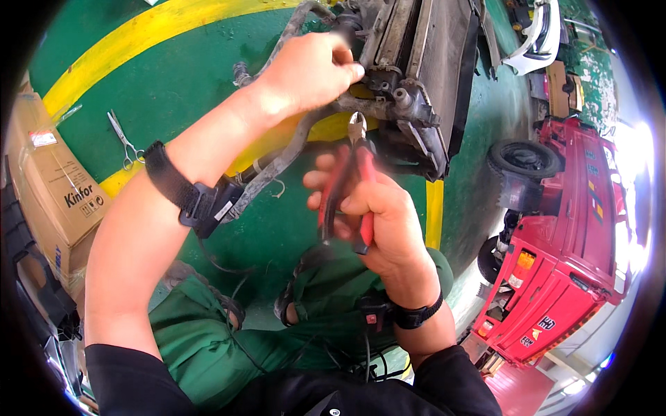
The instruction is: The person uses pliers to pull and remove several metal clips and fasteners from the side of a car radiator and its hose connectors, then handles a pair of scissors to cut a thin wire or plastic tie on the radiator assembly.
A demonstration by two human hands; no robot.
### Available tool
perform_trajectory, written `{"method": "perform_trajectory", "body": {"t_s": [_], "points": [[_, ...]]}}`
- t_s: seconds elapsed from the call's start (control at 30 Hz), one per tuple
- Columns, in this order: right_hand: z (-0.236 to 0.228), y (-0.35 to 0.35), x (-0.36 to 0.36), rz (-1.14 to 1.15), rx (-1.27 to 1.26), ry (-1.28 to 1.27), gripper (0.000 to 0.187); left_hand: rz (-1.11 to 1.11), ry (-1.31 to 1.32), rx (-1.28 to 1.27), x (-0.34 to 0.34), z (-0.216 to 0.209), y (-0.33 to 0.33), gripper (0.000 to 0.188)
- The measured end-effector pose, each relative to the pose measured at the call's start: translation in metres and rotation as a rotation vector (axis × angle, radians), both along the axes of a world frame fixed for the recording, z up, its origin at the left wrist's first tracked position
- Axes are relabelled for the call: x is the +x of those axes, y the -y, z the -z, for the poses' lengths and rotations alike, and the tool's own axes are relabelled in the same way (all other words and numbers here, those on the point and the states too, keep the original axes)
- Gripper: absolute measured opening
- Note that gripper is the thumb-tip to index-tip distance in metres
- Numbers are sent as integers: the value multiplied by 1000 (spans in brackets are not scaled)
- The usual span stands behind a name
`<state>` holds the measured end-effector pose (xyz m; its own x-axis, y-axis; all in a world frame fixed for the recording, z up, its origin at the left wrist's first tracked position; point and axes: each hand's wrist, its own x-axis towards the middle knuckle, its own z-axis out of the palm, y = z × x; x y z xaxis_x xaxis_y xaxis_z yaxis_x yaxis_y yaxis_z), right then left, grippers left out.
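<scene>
My right hand [378, 215] is wrapped round the red-and-black handles of a pair of cutting pliers [357, 132]. Their short metal jaws point away from me, just below the side of a dirty radiator assembly [416, 62]. My left hand [312, 73] reaches to that assembly's near-left corner, thumb and fingers drawn together; what they pinch, if anything, is hidden. A grey, dusty hose [284, 156] runs from the assembly down past my left wrist. Another hose end [241, 73] sticks out beyond my left forearm.
Scissors [125, 142] lie on the green floor [173, 69] with its yellow stripe [118, 55]. A cardboard box [59, 187] and black plastic parts [41, 277] stand at the left. On the right are a red truck [562, 236], a tyre [525, 159] and a white bumper [541, 41].
</scene>
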<state>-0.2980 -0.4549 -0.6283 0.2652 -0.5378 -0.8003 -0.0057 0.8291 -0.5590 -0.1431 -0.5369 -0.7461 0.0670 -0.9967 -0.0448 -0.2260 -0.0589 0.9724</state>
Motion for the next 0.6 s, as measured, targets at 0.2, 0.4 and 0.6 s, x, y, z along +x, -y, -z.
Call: {"method": "perform_trajectory", "body": {"t_s": [0.2, 0.4, 0.6], "points": [[1, 0, 1, 3, -16, -12, 54, 31, -71, -41, -20, -9, -7, 28], [-1, -1, -4, -5, -37, -22, 53, -6, -73, -33, -30, -5, -2, 27], [-1, -1, -4, 7, -50, -15, 56, 22, -291, 144, -25, -5, 0, 17]]}}
